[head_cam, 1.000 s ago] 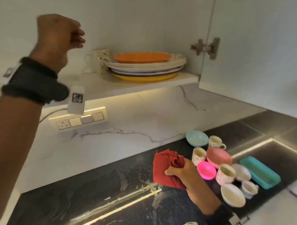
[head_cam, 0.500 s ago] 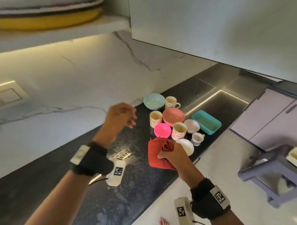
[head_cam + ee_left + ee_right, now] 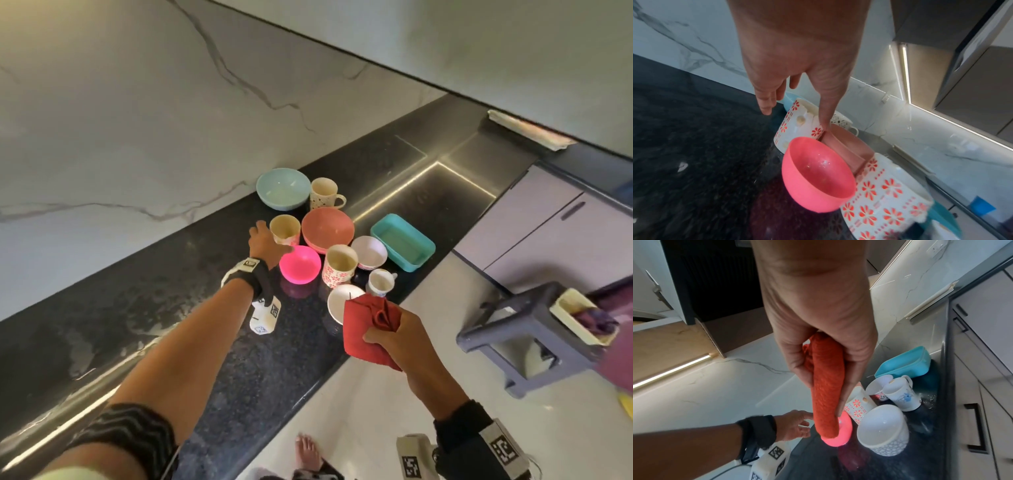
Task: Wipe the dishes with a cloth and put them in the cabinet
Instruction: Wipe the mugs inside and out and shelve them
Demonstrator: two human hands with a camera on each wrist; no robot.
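Note:
My left hand (image 3: 273, 237) reaches over the black counter (image 3: 171, 325) to a floral cup (image 3: 285, 230) beside the bright pink bowl (image 3: 300, 264). In the left wrist view the left hand (image 3: 795, 119) has straight, spread fingers. Its thumb tip lies by the side of the floral cup (image 3: 797, 123), just above the pink bowl (image 3: 818, 175). My right hand (image 3: 394, 339) grips a bunched red cloth (image 3: 363, 329) above the counter's front edge. The cloth (image 3: 826, 418) hangs down from the right hand (image 3: 824, 394).
Clustered on the counter are a light blue bowl (image 3: 283, 188), spotted mug (image 3: 323, 193), salmon bowl (image 3: 327, 229), tall floral cup (image 3: 339, 265), white bowl (image 3: 369, 251), small mug (image 3: 380, 281), another white bowl (image 3: 335, 303) and teal tray (image 3: 402, 246). A grey stool (image 3: 513, 342) stands on the floor.
The view dropped from the cabinet shelf to the counter. My left hand came down from the shelf and reached to the floral cup. The right hand still holds the cloth.

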